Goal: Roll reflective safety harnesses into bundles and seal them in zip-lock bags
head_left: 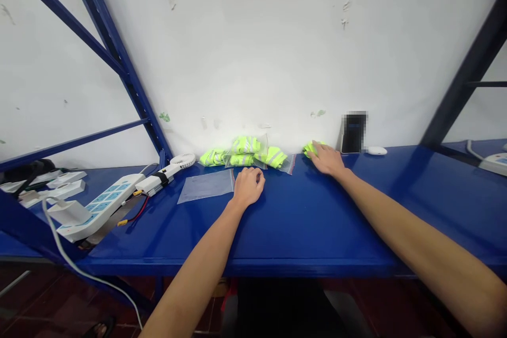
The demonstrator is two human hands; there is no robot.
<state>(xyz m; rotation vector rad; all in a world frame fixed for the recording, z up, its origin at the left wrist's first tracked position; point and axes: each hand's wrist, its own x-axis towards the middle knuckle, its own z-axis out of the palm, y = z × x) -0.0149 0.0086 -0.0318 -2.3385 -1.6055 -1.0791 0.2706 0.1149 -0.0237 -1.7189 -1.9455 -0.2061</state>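
My right hand (327, 159) is at the back of the blue table, its thumb and fingers on a small folded bundle of neon-yellow reflective fabric (308, 149), partly hidden under the hand. My left hand (249, 187) rests on the tabletop with its fingers loosely curled and nothing visible in them. Just left of it lies a flat clear zip bag (206, 187), its zip edge close to the fingers. Behind my left hand, several folded neon-yellow reflective bundles (245, 146) are piled against the wall, at least some in clear zip bags.
To the left are a white handheld fan (182, 160), a white power strip (113, 203) with a cable, and a short red-black lead (141, 210). A phone-like dark screen (353, 133) leans on the wall beside a white case (376, 151). Blue rack posts (119, 53) frame the table.
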